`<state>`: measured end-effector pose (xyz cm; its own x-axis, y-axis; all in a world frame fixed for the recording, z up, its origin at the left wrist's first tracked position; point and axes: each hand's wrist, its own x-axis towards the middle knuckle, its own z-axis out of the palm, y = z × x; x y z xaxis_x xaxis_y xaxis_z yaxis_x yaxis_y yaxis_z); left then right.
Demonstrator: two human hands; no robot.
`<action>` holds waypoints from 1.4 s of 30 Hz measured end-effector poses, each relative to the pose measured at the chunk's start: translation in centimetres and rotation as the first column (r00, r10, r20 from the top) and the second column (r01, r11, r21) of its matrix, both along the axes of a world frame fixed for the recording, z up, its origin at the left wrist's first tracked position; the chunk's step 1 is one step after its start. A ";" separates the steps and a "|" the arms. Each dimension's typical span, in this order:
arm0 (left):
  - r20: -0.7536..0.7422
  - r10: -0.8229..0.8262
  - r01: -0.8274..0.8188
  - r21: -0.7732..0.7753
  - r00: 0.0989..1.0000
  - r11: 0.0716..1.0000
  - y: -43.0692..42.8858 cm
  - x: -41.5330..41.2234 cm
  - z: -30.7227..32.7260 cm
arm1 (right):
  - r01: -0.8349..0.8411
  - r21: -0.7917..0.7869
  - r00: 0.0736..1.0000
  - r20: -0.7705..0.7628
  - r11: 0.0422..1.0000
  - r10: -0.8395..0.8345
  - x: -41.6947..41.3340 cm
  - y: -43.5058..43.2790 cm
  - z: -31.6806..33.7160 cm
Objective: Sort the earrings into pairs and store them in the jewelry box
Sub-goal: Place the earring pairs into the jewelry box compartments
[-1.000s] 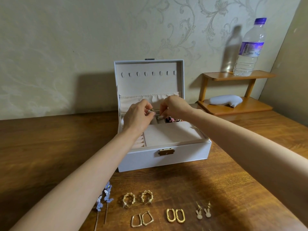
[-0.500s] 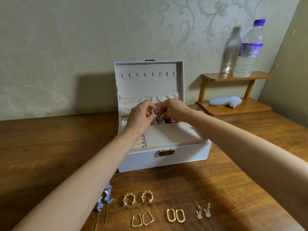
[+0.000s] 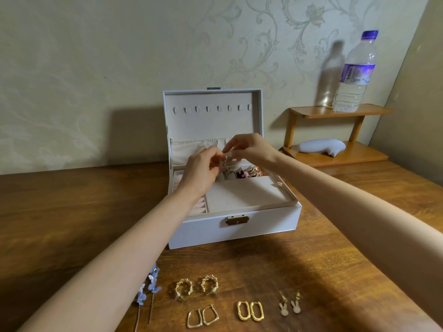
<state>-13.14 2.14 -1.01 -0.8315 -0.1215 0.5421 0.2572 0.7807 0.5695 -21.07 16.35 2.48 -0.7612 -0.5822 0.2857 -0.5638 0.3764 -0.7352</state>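
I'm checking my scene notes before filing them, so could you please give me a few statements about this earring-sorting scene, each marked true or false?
1. The lid of the jewelry box stands open. True.
2. The water bottle stands on the lower shelf of the wooden rack. False: it stands on the upper shelf, and a white object lies on the lower one.
3. The left hand and right hand meet over the back of the box, pinching a small item between them. True.
4. Every earring is stored in the box. False: several pairs, among them the gold oval hoops, lie on the table in front of it.
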 end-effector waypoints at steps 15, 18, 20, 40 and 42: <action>-0.090 -0.061 0.068 0.076 0.994 0.995 0.4 0.3 0.3 | -0.048 -0.007 0.990 0.131 0.999 0.048 0.4 1.2 -0.7; -0.105 -0.044 0.050 0.047 0.993 0.998 0.3 0.3 0.2 | -0.059 -0.028 0.988 0.138 0.998 0.063 0.5 1.2 -0.8; -0.103 -0.058 0.061 0.027 0.993 0.998 0.3 0.4 0.2 | -0.061 -0.044 0.988 0.136 0.997 0.067 0.6 1.2 -0.8; -0.183 -0.040 0.033 -0.039 0.982 0.999 0.2 0.2 0.3 | -0.056 -0.033 0.997 0.056 0.998 0.058 1.4 0.8 -1.2; -0.190 -0.039 0.034 -0.030 0.981 0.999 0.2 0.2 0.2 | -0.043 -0.060 0.998 0.043 0.997 0.046 1.5 0.7 -1.4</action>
